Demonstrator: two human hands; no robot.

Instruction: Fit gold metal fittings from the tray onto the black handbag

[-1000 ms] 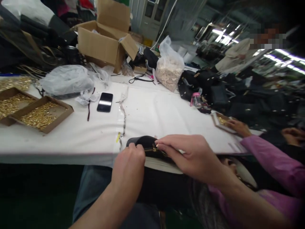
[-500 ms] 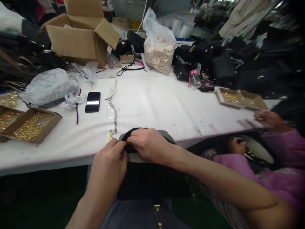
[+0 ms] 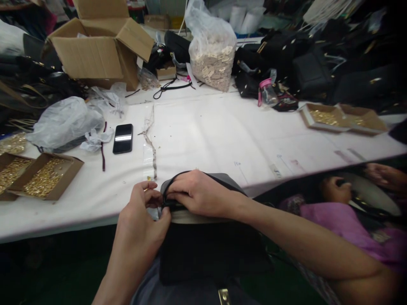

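Note:
A black handbag (image 3: 203,250) hangs over the near edge of the white table (image 3: 216,135), its top opening resting on the table edge. My left hand (image 3: 144,216) pinches the left end of the bag's top opening. My right hand (image 3: 199,192) lies across the top rim of the bag, fingers curled onto the same end, close against the left hand's fingertips. A gold metal fitting (image 3: 223,295) shows low on the bag's front.
A black phone (image 3: 123,138) lies left of centre. Cardboard trays of gold hardware (image 3: 43,178) sit at left, with more trays (image 3: 324,117) at right. An open carton (image 3: 95,51), plastic bags (image 3: 211,55) and black bags (image 3: 305,72) crowd the back. A person in purple sleeve (image 3: 343,216) works at right.
My right hand slid left along the bag's top until it met my left hand. The view tipped down, showing more of the bag. The neighbour's hand left the tray at right.

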